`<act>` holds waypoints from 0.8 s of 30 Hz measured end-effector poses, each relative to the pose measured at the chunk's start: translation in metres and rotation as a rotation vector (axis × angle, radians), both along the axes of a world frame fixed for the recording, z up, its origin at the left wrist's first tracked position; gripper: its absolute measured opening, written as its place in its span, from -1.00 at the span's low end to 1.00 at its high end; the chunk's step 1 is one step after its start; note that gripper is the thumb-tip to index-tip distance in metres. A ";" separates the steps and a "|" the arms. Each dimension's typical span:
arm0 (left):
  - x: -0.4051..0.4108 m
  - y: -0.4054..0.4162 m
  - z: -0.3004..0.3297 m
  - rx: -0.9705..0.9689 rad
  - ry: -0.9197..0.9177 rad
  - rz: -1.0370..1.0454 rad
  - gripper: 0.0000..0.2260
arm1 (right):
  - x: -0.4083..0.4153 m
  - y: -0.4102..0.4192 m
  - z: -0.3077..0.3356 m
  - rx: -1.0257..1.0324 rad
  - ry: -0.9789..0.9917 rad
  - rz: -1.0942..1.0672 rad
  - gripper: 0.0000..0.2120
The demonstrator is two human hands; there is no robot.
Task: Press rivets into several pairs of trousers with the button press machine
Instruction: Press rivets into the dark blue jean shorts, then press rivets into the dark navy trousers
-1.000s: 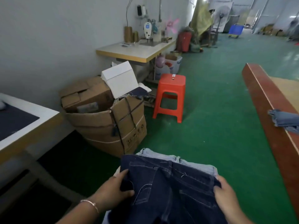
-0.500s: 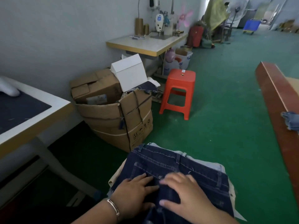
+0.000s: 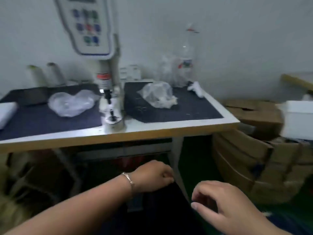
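The button press machine (image 3: pixel 111 106) stands at the front edge of the white table (image 3: pixel 169 128), its punch over a round metal base and a keypad panel (image 3: pixel 88 26) above. Dark blue trousers (image 3: pixel 160 212) hang blurred below the table, in front of me. My left hand (image 3: pixel 152 177), with a bracelet on its wrist, grips their upper edge with curled fingers. My right hand (image 3: pixel 225 206) is to the right and a little lower, with fingers and thumb curled round the same cloth.
Dark mats cover the tabletop, with crumpled plastic bags (image 3: pixel 71 104) left and right of the press. A clear bottle (image 3: pixel 185 65) and thread cones (image 3: pixel 35 73) stand at the wall. Cardboard boxes (image 3: pixel 254 158) and a white box (image 3: pixel 299 121) crowd the floor on the right.
My view has swung left from the stack of jeans and the open floor to the press table. Both hands have left the stack and now carry the dark trousers toward the table.
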State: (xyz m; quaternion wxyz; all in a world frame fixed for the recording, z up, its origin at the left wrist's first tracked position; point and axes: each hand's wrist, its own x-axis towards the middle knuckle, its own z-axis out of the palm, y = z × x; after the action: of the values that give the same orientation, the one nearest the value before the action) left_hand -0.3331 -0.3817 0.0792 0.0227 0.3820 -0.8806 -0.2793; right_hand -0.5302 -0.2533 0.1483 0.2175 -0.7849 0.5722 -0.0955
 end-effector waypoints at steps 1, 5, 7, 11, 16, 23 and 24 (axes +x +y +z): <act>0.031 -0.001 0.009 0.004 0.039 0.111 -0.82 | 0.028 -0.019 0.002 -0.001 0.005 0.136 -0.83; 0.161 0.031 0.046 -0.042 0.164 0.529 -0.85 | 0.146 -0.067 0.004 -0.045 0.053 0.539 -0.86; 0.223 0.069 0.062 -0.080 0.217 0.754 -0.85 | 0.207 -0.076 0.002 -0.038 0.026 0.676 -0.88; 0.320 0.179 0.074 -0.169 0.160 1.242 -0.88 | 0.316 -0.060 -0.016 0.054 -0.041 0.918 -0.83; 0.355 0.330 0.040 -0.078 -0.180 1.709 -0.90 | 0.390 -0.002 -0.068 0.084 0.014 1.187 -0.93; 0.294 0.415 -0.086 0.630 -0.042 1.897 -0.25 | 0.415 0.044 -0.131 0.081 0.161 1.290 -0.29; 0.289 0.416 -0.096 0.691 0.042 1.926 -0.17 | 0.414 0.046 -0.137 0.114 0.187 1.260 -0.26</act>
State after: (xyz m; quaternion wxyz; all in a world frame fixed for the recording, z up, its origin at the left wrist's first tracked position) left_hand -0.0441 0.0344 -0.0173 0.1414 0.9081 -0.0706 -0.3878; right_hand -0.1158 -0.2076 0.0109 0.2224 -0.9631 0.0217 0.1501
